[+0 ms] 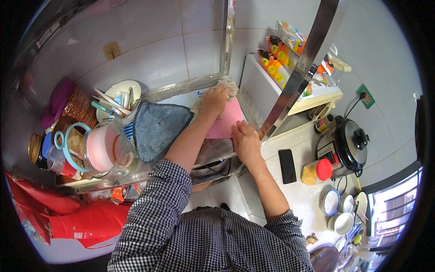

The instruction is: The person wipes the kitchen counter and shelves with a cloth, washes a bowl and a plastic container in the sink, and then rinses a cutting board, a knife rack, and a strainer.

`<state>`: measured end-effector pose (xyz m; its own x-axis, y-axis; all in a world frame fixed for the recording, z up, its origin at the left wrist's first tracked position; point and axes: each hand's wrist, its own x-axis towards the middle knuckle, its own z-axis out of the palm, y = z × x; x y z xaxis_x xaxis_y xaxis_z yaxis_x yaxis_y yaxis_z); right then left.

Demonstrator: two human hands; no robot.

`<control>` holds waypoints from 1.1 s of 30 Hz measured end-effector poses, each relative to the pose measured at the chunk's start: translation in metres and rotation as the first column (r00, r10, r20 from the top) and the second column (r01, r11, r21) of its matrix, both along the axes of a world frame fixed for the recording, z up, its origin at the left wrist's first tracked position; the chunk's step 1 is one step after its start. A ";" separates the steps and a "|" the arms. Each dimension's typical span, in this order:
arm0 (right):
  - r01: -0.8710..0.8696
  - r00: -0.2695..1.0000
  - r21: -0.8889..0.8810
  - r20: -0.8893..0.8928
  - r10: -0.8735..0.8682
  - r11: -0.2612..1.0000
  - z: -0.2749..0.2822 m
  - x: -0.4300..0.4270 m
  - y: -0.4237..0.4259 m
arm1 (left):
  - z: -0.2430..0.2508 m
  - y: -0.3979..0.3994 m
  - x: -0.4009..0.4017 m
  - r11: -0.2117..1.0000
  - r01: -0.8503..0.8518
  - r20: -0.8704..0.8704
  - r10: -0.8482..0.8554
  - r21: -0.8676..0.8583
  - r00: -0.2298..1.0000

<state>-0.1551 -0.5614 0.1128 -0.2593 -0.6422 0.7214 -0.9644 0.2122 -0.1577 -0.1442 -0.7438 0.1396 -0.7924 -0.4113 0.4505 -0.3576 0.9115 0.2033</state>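
My left hand (214,102) presses a crumpled off-white cloth (228,89) down at the back corner of a metal-framed shelf. Beneath that hand and wrist lies a smooth pink mat (226,126), partly covered by the arm. At the mat's front right corner, the bent fingers of my right hand (246,139) touch its edge, beside the shelf's front rail; whether they grip it cannot be told. Left of my left forearm, a blue-grey towel (161,127) with a dark border is spread on the shelf.
Glass jars (110,149), a bowl of utensils (134,90) and a bag of reddish dried food (80,105) crowd the shelf's left. A slanting metal post (299,71) stands before the microwave oven (260,78). Rightward, a phone (287,166) and electric pressure cooker (346,146) occupy the counter.
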 end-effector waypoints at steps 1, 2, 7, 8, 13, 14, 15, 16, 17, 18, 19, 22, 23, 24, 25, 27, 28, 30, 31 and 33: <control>0.007 1.000 0.001 -0.004 -0.007 1.000 0.000 -0.001 0.001 | 0.000 0.002 -0.004 1.000 0.007 -0.004 -0.007 0.001 1.000; 0.012 0.999 -0.012 0.047 -0.011 1.000 0.002 0.000 0.000 | -0.002 0.004 -0.006 0.999 0.018 -0.037 -0.019 -0.047 0.999; 0.032 0.987 0.024 0.159 -0.035 0.999 0.007 0.005 0.002 | -0.003 0.046 0.030 0.980 0.200 -0.045 -0.199 0.016 0.979; 0.038 0.986 0.023 0.161 -0.042 0.999 0.005 0.003 0.003 | 0.001 0.058 0.043 0.969 0.231 -0.047 -0.228 0.084 0.972; -0.063 0.988 0.005 0.139 0.061 0.998 0.005 -0.004 0.005 | -0.003 0.053 0.096 0.843 0.326 -0.301 -0.208 0.427 0.931; -0.064 0.989 0.004 0.134 0.063 0.998 0.006 -0.006 0.007 | 0.000 0.053 0.098 0.844 0.328 -0.306 -0.207 0.424 0.929; -0.130 0.943 -0.073 0.298 0.146 0.989 0.013 -0.002 0.003 | 0.007 0.046 0.105 0.682 0.353 -0.438 -0.053 0.641 0.897; -0.172 0.862 -0.144 0.456 0.220 0.975 0.025 0.005 0.003 | 0.016 0.045 0.109 0.448 0.408 -0.510 0.130 0.795 0.850; -0.252 0.744 -0.275 0.558 0.367 0.928 0.041 0.013 -0.004 | 0.025 0.047 0.106 0.448 0.402 -0.507 0.141 0.798 0.850; -0.290 0.596 -0.397 0.637 0.489 0.871 0.057 0.022 -0.011 | 0.041 0.061 0.096 0.253 0.503 -0.555 0.219 0.826 0.802; -0.289 0.594 -0.386 0.645 0.480 0.876 0.062 0.022 -0.020 | 0.053 0.067 0.089 0.063 0.601 -0.588 0.307 0.797 0.748; -0.182 0.309 -0.602 0.716 0.626 0.778 0.083 0.010 -0.040 | 0.057 0.040 0.079 -0.109 0.654 -0.624 0.218 0.749 0.751; -0.144 0.124 -0.626 0.757 0.642 0.766 0.092 0.002 -0.035 | 0.050 0.037 0.086 -0.107 0.659 -0.627 0.228 0.745 0.745; -0.161 0.185 -0.613 0.751 0.633 0.774 0.095 -0.004 -0.032 | 0.037 0.033 0.094 0.267 0.522 -0.559 0.079 0.810 0.826; -0.176 0.286 -0.573 0.748 0.598 0.801 0.101 -0.005 -0.028 | 0.022 0.031 0.103 0.615 0.348 -0.427 -0.022 0.707 0.904; -0.184 0.799 -0.319 0.503 0.331 0.930 0.084 -0.019 -0.028 | -0.009 0.041 0.114 0.842 0.206 -0.148 -0.152 0.499 0.977; -0.241 0.909 -0.114 0.320 0.265 0.964 0.075 -0.014 -0.028 | -0.020 0.055 0.123 0.976 0.124 -0.064 -0.114 0.180 0.991; -0.203 0.971 0.402 0.203 0.129 0.893 0.040 0.007 -0.017 | -0.024 0.064 0.130 0.984 0.057 0.001 -0.057 -0.167 0.998; -0.076 0.997 0.276 -0.002 0.080 0.958 0.029 0.021 -0.012 | -0.018 0.065 0.131 0.995 0.078 0.085 -0.073 -0.065 0.994; -0.018 0.999 0.305 -0.030 0.029 0.952 0.029 0.023 -0.022 | -0.014 0.061 0.130 0.996 0.074 0.156 -0.079 0.041 0.985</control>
<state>-0.1316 -0.5836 0.1421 -0.2207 -0.8384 0.4984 -0.9733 0.2226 -0.0566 -0.0140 -0.6825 0.1257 -0.8818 -0.3600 0.3045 -0.3170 0.9307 0.1825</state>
